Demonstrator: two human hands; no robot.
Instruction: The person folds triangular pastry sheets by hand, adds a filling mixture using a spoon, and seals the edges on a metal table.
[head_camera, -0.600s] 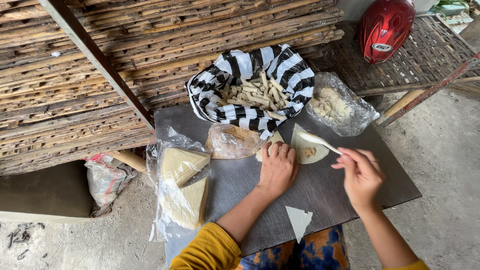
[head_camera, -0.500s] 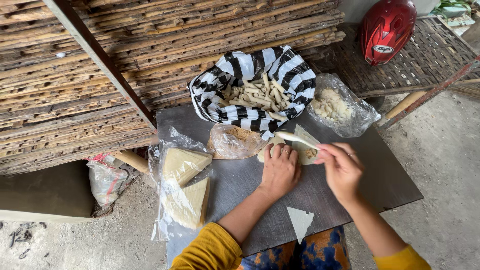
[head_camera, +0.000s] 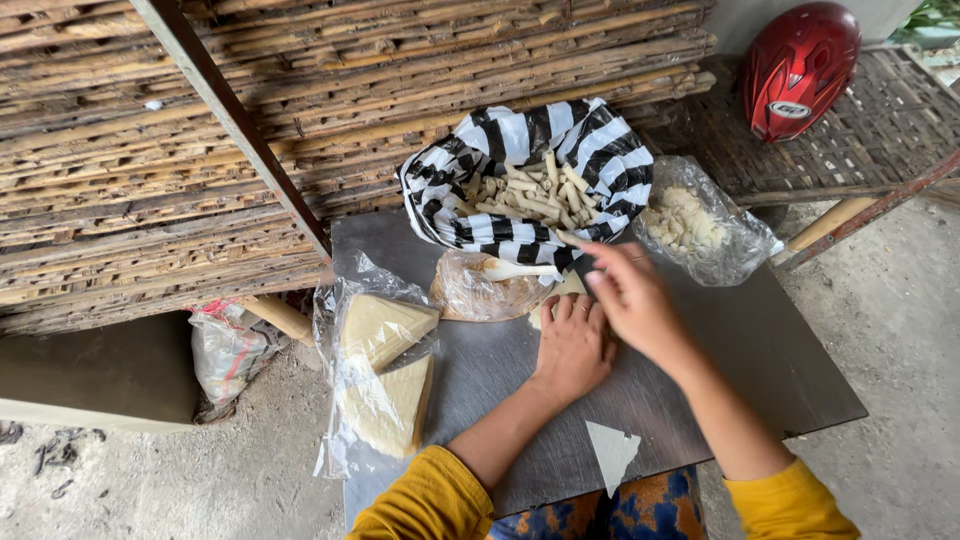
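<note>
Left hand lies flat, palm down, on a pale wrapper spread on the grey surface. Its fingers are together and stretched out, pressing nothing else; only a sliver of the wrapper shows past the fingertips.

Right hand hangs just above and right of the left, fingers curled together. Whether they pinch anything cannot be told: the tips are turned away. A thin pale roll pokes out just beyond the right fingertips, and it may be in them or lying on the cloth edge.

Beyond both sets of fingers sits the striped cloth, holding a heap of rolls, which lie every way, most slanting away-left. The right hand is the nearer one to the heap.

Just left of the left fingertips is a clear bag with a white spoon resting on it, handle pointing right toward the wrapper.

Right of the right hand is another bag of white filling.

Well left of the left wrist are bagged wrapper stacks. Near the elbows, toward the body, lies a single triangle sheet.

Far right, well apart, is a red helmet.
</note>
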